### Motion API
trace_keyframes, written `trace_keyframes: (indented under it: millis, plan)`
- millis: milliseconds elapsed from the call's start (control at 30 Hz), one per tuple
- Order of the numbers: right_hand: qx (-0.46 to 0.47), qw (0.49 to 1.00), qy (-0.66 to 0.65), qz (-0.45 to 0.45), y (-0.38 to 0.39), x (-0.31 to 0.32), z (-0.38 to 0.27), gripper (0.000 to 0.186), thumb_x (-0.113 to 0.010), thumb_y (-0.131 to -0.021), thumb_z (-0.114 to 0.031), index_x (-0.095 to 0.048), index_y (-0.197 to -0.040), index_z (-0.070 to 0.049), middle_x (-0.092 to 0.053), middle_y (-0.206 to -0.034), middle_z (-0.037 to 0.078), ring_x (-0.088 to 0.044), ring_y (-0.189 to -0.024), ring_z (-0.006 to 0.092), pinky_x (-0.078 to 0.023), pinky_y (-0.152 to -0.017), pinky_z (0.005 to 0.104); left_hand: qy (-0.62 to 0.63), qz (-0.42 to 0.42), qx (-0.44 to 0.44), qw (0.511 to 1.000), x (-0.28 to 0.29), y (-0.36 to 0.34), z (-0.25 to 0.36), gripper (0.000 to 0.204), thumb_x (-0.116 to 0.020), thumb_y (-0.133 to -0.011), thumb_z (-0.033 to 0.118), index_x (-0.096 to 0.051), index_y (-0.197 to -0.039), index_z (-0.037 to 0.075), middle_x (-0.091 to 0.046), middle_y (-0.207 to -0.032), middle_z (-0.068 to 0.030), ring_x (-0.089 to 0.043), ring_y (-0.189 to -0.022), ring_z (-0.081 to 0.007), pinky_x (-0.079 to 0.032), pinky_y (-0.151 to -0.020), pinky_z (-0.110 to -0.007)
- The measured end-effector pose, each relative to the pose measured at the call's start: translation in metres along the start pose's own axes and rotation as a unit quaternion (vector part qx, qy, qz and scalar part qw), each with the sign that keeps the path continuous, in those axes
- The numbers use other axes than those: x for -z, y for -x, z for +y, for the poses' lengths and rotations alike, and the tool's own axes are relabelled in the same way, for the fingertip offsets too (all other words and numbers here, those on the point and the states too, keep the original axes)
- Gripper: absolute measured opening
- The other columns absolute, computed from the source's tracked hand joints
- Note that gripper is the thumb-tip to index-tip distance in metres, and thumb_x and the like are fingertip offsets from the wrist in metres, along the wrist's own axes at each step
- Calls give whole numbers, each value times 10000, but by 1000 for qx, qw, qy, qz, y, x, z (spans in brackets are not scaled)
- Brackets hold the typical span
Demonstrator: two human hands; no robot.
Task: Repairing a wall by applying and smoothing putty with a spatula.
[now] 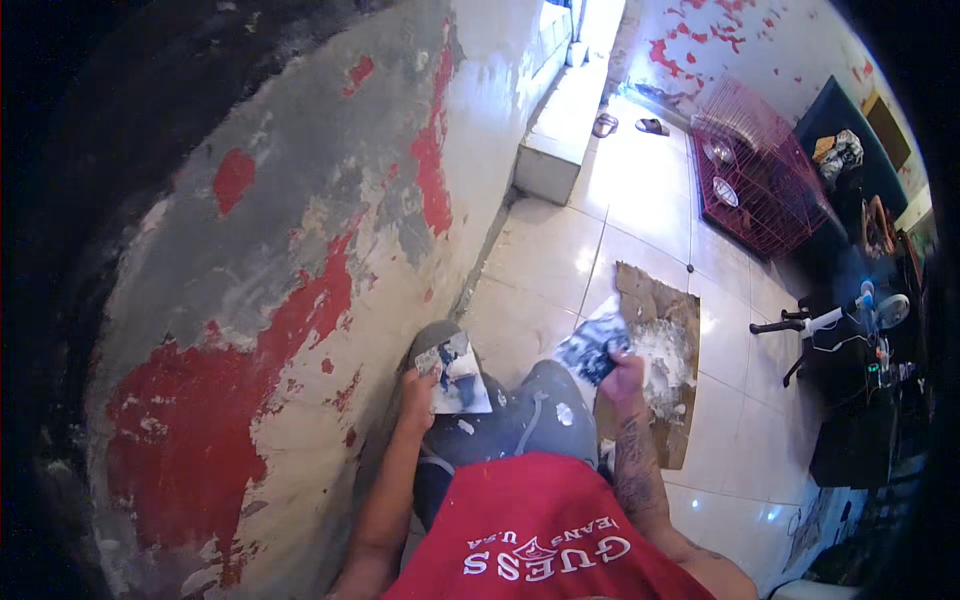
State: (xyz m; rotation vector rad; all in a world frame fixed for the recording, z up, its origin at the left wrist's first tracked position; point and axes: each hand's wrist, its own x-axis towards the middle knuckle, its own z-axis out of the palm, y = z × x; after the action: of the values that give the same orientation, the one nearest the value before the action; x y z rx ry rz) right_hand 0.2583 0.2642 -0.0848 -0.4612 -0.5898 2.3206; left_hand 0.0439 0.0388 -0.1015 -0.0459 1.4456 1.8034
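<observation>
My left hand [418,397] is closed on the edge of a thin flat white plate [466,392] with grey and dark smears. It sits above my left knee, close to the peeling wall [330,330]. In my right hand [625,377] is a second thin flat plate [593,343], streaked white and black, tilted over the floor beside my right knee. What exact tool either plate is, I cannot make out. Below the right hand lies a brown cardboard sheet [683,420] bearing white crumbly material. White flecks mark my grey trousers [540,415].
The wall shows red, grey and white patches. A white ledge [553,165] juts out ahead along it. Farther off are sandals [652,126] and a red wire cage [765,180] holding bowls. A white fan [826,320] stands at the right, by dark furniture.
</observation>
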Motion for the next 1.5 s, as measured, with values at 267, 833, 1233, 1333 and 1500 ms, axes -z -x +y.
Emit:
trace_keyframes:
  millis: [267,833,1233,1333,1500]
  plan:
    - [-78,967,-115,-213,-82,-127,-13,478,-466,-705,18,-367,-1172,28,-486,-1118,178,-494,-1013,327,-397,-883,437,-68,-20,-20,997,51,1,-26,184,-555,-737,113,-562,-887,7,-568,-766,-73,-561,-663,-164,-461,-565,-308]
    - [388,768,455,-232,-233,-358,-44,363,-456,-663,61,-518,-1017,12,-582,-852,57,-539,-762,132,-424,-707,246,-66,-4,-47,997,34,-4,-23,130,-558,-742,102,-576,-851,35,-572,-756,-29,-535,-615,-121,-438,-545,-264]
    - [519,568,639,10,-170,-386,8,263,-502,-676,-64,-548,-931,-17,-520,-883,157,-528,-817,346,-429,-695,396,-16,-12,-40,999,32,-12,-31,148,-575,-730,111,-572,-851,26,-577,-745,-50,-545,-609,-144,-440,-540,-284]
    - [577,576,580,-4,-140,-382,40,260,-504,-675,-54,-541,-927,-4,-517,-861,166,-529,-790,344,-434,-687,388,-56,6,-42,998,43,-23,-43,158,-581,-725,112,-571,-856,24,-578,-743,-53,-540,-584,-144,-434,-533,-289]
    - [544,668,493,-125,-143,-354,20,296,-485,-662,-24,-535,-952,6,-505,-913,175,-523,-803,325,-421,-740,365,-38,7,-14,999,49,-17,-40,176,-588,-722,128,-572,-861,22,-580,-738,-58,-536,-573,-146,-427,-523,-286]
